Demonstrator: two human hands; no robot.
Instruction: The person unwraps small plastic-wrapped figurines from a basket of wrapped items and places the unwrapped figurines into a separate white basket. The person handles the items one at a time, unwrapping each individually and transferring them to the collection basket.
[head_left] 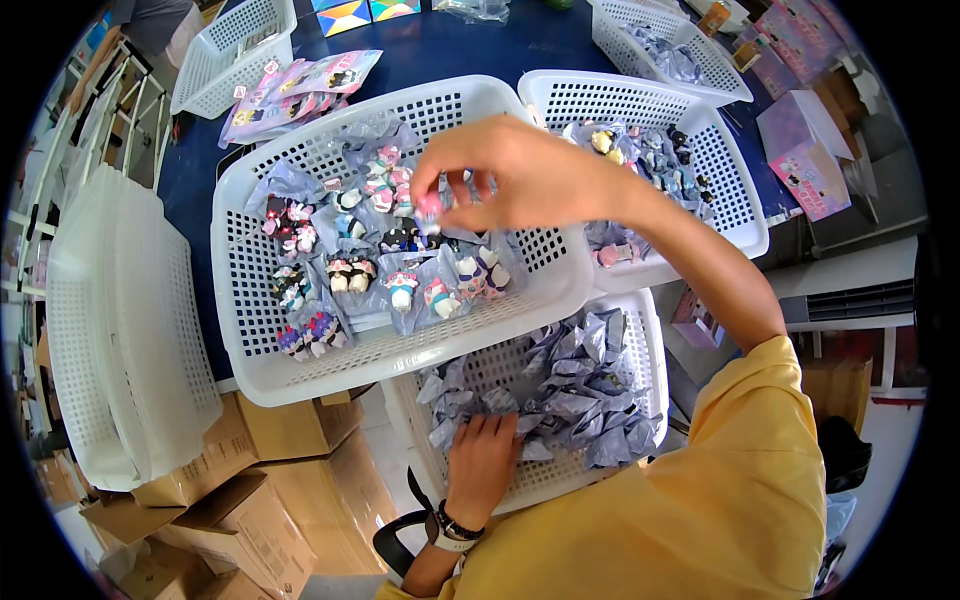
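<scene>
My right hand (500, 178) is above the large white basket (400, 368), pinching a small pink-and-white figurine (428, 207) between thumb and fingers. Beneath it, several little character figurines (352, 274) lie in groups on grey plastic bags, in pink, white, black, red and purple. Lower down, my left hand (484, 462) reaches into a nearer white basket (655, 355) heaped with grey plastic packets (595, 400). Its fingers are bent close together over a packet (500, 400) at the left of that heap; the thumb is hidden.
To the right, another white basket (745, 225) holds more figurines on grey bags. Pink printed pouches (290, 95) lie on the blue table (455, 50) behind. Stacked white baskets (130, 330) stand at left, above open cardboard boxes (255, 520). A pink-and-white box (810, 175) is at far right.
</scene>
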